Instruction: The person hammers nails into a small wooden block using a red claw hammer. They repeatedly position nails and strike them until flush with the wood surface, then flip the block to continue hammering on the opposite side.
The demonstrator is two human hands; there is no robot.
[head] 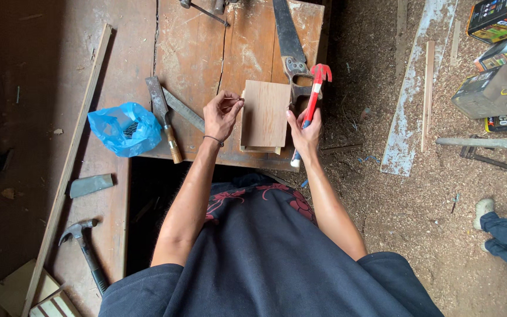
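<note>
On the worn wooden bench point(206, 53), a small stack of wood boards point(264, 115) is lying flat between the person's two hands. Left hand point(220, 116) is sitting just beside the boards' left edge, its thumb and forefinger pinching what looks like a thin nail point(234, 99) against that edge. Right hand point(305, 132) is resting against the right edge, its fingers wrapping around the handle of a red claw hammer point(314, 97), whose head is pointing up and away near the handle of a handsaw point(291, 50). A chisel point(164, 117) and a flat metal file point(183, 110) are lying to the left of the hands, next to a crumpled blue plastic bag point(125, 128). Lower left, a dark hammer point(84, 249) is lying on a plank. Another person's shoe and trouser leg point(503, 232) are showing at the right, on the sawdust floor.
</note>
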